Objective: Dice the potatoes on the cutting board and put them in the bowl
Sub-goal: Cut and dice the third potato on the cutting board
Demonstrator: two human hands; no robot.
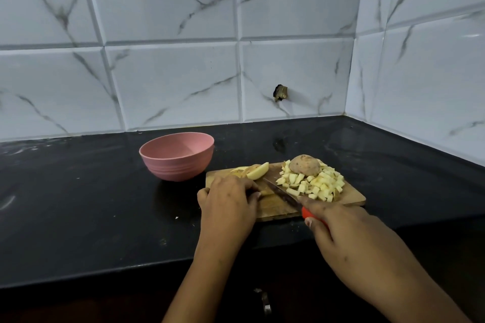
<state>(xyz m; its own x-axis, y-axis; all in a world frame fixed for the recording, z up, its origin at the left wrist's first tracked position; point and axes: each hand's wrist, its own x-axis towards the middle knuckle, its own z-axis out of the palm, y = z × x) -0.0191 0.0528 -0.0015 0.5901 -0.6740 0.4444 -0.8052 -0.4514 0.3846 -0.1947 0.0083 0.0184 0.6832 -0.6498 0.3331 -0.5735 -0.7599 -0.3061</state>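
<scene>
Left hand (231,196) comes in palm down over the near-left part of the cutting board (351,198), fingers curled onto a potato piece (265,191) that's mostly hidden under them. Right hand (338,225) reaches in from the right, wrapped around the orange handle (307,214) of the knife (282,193), index finger stretched along the top. The blade runs diagonally – handle near-right, tip far-left – right beside my left fingertips. Cut wedges (256,171) lie at the board's far-left edge, and the diced potato (312,183) is heaped on the right half with an unpeeled half potato (304,164) sitting on top. The pink bowl (177,156) stands on the black counter (78,204), just left of the board's far corner.
</scene>
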